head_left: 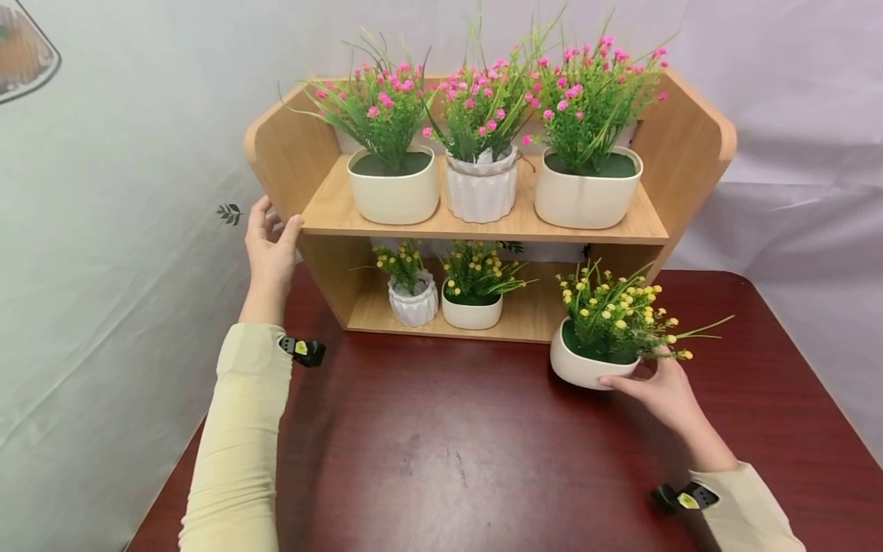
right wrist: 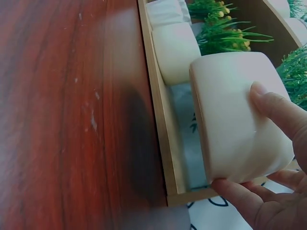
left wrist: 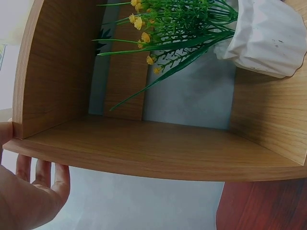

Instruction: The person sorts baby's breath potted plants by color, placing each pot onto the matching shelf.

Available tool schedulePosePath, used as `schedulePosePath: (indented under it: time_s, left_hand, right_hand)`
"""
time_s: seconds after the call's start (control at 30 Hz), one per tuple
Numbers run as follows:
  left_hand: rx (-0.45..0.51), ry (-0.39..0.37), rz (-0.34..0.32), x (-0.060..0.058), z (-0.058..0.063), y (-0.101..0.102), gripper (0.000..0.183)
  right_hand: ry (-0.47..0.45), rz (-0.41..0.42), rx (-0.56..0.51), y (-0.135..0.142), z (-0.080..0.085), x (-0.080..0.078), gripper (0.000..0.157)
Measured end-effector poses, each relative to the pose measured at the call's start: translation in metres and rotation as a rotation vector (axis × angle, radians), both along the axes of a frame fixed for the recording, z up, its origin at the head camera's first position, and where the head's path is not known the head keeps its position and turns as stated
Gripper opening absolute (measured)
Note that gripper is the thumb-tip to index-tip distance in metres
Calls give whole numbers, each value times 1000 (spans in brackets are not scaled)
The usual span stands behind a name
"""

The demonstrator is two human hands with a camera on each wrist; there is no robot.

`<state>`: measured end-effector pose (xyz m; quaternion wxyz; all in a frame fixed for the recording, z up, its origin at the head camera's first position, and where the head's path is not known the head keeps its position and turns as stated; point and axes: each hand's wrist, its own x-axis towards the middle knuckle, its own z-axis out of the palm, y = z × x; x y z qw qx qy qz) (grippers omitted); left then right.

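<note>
My left hand point(head_left: 267, 257) grips the left side panel of a two-tier wooden shelf point(head_left: 483, 230). Its thumb is at the front edge, and the other fingers lie along the panel's outer face in the left wrist view. At the right, my right hand point(head_left: 667, 392) holds an oval white flowerpot point(right wrist: 237, 115) with yellow flowers point(head_left: 617, 310), tilted, in front of the lower tier. The thumb presses one side of the pot, with fingers at its end. On the lower tier stand a ribbed white pot point(head_left: 414, 307) and a small oval pot point(head_left: 472, 314), both with yellow flowers.
The upper tier carries two oval cream pots point(head_left: 395, 198) point(head_left: 586, 201) and a ribbed white pot point(head_left: 481, 192) between them, all with pink flowers. The shelf stands on a dark red table point(head_left: 441, 445). Pale cloth point(head_left: 814, 153) hangs behind.
</note>
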<state>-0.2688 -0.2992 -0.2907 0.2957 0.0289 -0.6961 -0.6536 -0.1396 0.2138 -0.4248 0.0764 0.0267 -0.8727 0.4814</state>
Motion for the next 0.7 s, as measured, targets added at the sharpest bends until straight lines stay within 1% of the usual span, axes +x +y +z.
schedulePosePath:
  time_s: [0.23, 0.5, 0.7]
  left_hand:
    - [-11, -8, 0, 1, 1, 2, 45]
    - [-21, -26, -1, 3, 1, 3, 45]
    - [-25, -27, -1, 3, 1, 3, 45]
  right_hand:
    - [-3, 4, 0, -8, -3, -17, 74]
    - [-36, 11, -85, -16, -18, -35, 75]
    - [-26, 0, -119, -23, -28, -46, 76]
